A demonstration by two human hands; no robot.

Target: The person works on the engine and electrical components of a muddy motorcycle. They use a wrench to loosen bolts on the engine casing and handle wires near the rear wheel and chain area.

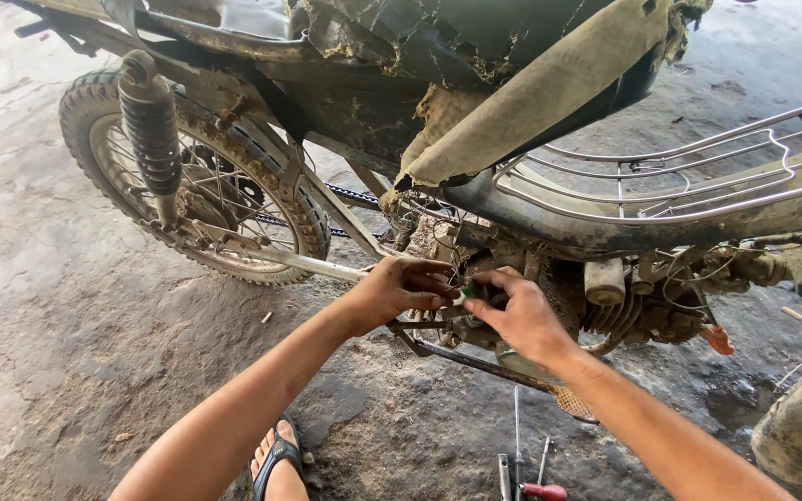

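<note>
A dirty, mud-caked motorcycle (512, 111) stands in front of me with its torn seat tilted up. My left hand (399, 289) and my right hand (517, 315) meet at the engine area under the frame. Between their fingertips sits a small green part (468, 291), pinched from both sides. The engine (605, 297) with its rusty fins lies just right of my right hand. What the green part joins to is hidden behind my fingers.
The rear wheel (192, 176) and black shock absorber (150, 121) are at the left. A metal wire rack (679, 176) juts out at the right. Screwdrivers, one with a red handle (542, 490), lie on the concrete floor (67, 353). My sandalled foot (280, 464) is below.
</note>
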